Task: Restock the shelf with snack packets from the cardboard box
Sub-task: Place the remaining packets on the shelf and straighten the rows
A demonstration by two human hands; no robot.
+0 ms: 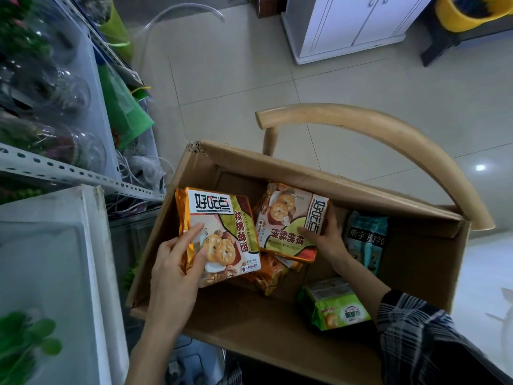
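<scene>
An open cardboard box (pixel 249 315) stands on a wooden chair in front of me. My left hand (pixel 177 262) grips a gold-edged walnut biscuit packet (pixel 222 218) by its lower left side, over the box's left part. My right hand (pixel 324 240) holds a second, same-looking biscuit packet (pixel 286 218) at its right edge, inside the box. Beneath them lies an orange packet (pixel 266 276). A teal packet (pixel 366 243) stands by the right wall and a green packet (pixel 333 307) lies at the box's near right. The metal shelf (pixel 69 173) stands to the left.
The chair's curved wooden backrest (pixel 388 126) arcs behind the box. Clear glass globes (pixel 55 87) and green bags (pixel 125 107) fill the shelf. A white panel (pixel 50 259) lies at the lower left. A white cabinet (pixel 347 26) stands across the tiled floor.
</scene>
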